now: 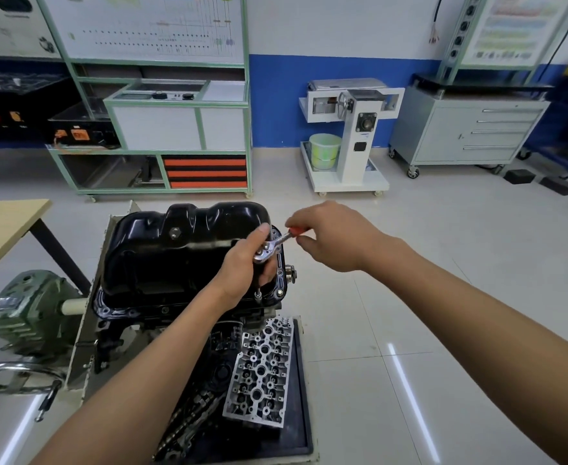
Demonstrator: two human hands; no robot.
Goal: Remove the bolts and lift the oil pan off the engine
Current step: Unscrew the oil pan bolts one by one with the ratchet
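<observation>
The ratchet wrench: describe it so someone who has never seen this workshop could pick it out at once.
Find the glossy black oil pan at the centre. At its right-hand flange, the ratchet wrench spans between the left hand and the right hand. It alone is chrome with a red grip.

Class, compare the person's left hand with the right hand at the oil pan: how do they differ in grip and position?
Grip: the left hand wraps round the upright extension under the ratchet, while the right hand pinches the ratchet's red handle.
Position: the left hand sits over the oil pan at its flange; the right hand is out past the pan's edge, above the floor.
Shared: both hold the same tool.
</observation>
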